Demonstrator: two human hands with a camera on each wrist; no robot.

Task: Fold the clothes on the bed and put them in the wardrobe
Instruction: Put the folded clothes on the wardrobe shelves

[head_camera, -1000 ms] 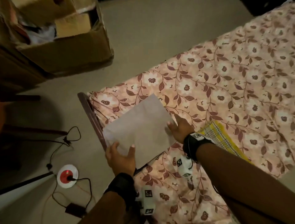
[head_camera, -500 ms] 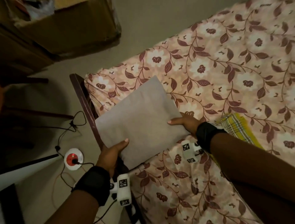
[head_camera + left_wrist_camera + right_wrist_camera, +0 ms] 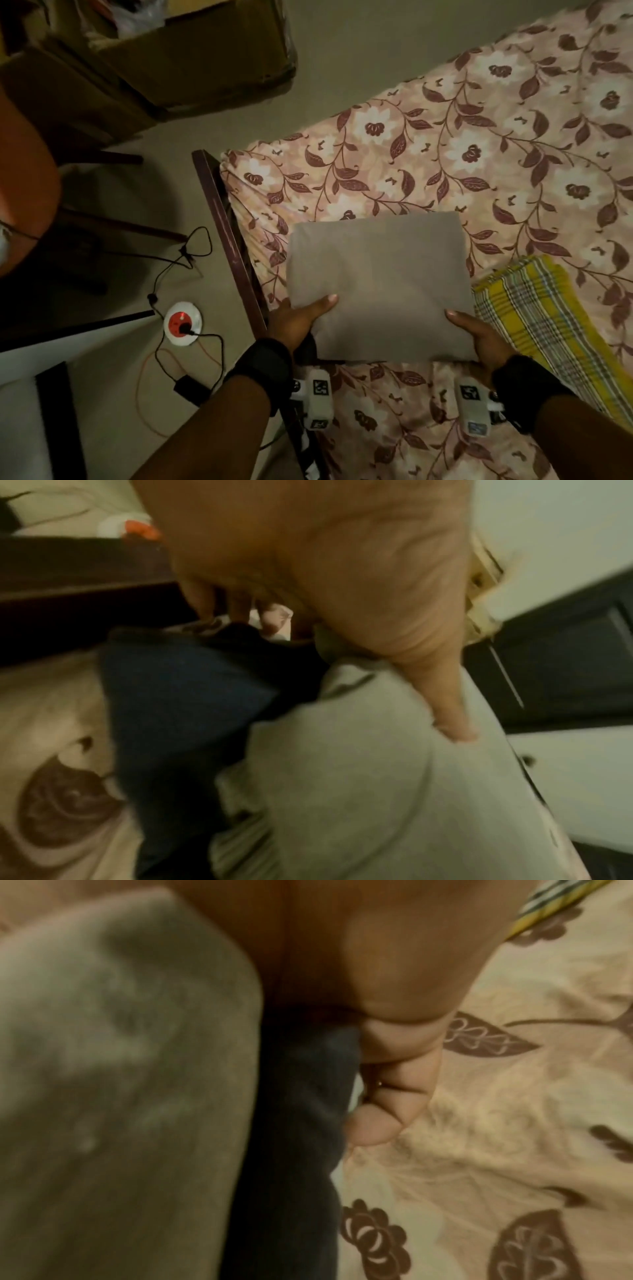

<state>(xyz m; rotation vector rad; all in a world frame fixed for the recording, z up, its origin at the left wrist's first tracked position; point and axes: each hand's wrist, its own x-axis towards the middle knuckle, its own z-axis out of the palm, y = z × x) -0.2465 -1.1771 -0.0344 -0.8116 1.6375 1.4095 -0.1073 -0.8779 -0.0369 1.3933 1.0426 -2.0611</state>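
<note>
Grey folded garment (image 3: 376, 287) pinched by left hand (image 3: 298, 317) and right hand (image 3: 479, 337).

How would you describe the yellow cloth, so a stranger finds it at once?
Start at the bed's floral sheet. Near its lower right side, beside the plain grey folded garment that both hands hold, lies the yellow checked cloth. It alone has bright yellow bands and thin crossing stripes.

Dim, warm indoor light throughout; both wrist views soft and motion-blurred, head view wide-angle, bent at edges.
</note>
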